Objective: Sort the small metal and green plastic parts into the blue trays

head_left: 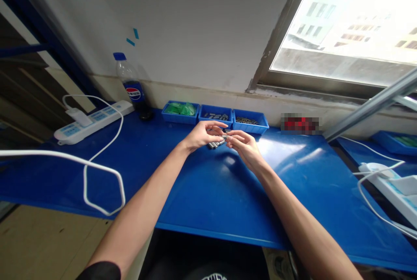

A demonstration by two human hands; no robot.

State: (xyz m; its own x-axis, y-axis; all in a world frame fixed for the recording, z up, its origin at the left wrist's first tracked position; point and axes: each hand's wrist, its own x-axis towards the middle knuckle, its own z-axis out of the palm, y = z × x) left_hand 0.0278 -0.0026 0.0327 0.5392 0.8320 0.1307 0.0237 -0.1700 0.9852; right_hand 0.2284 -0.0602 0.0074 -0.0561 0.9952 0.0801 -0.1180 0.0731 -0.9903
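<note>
My left hand (206,134) is closed, its thumb and a curled finger meeting at one end of a small light-grey, metallic-looking piece (224,136). At the other end, my right hand (243,144) pinches the same piece between thumb and fingers. The piece is too small to name exactly. Just below the hands, several similar small silvery pieces (215,145) lie in a row on the blue table (208,193), partly hidden by my left hand.
Along the wall stand three blue bins: one with green pieces (180,108), one with small grey parts (216,116), one with tiny brownish parts (247,121). A cola bottle (133,91) and power strip (94,119) stand left. A white cable (85,180) loops over the table's left edge.
</note>
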